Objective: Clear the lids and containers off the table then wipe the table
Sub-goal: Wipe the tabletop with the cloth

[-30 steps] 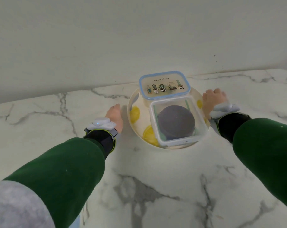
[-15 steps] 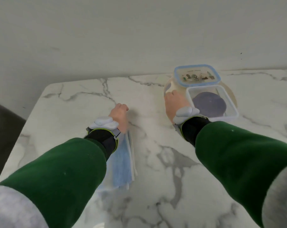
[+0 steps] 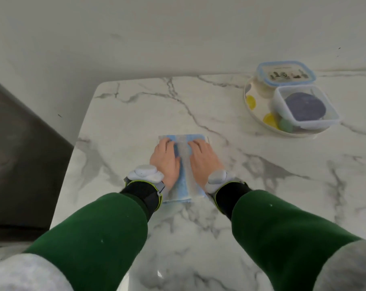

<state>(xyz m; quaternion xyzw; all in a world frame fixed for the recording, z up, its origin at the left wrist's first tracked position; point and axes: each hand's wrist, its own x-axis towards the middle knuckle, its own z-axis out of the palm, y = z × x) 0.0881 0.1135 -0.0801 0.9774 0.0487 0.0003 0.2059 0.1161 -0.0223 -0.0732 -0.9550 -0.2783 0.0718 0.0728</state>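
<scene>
Both hands have come together since the earlier frame. The right hand [image 3: 203, 162] has left the bowl [image 3: 253, 114] and joined the left hand [image 3: 166, 162] on the blue cloth [image 3: 185, 177]. Palms and fingers press flat on it and grip nothing.

The cloth lies folded on the marble table [image 3: 136, 114], near its left end. The bowl, holding the blue-rimmed lid [image 3: 285, 75] and clear container [image 3: 305, 108], stands well apart by the wall.

Even downward pressure and overlapping strokes should wipe best. The bowl likely needs removing too.
</scene>
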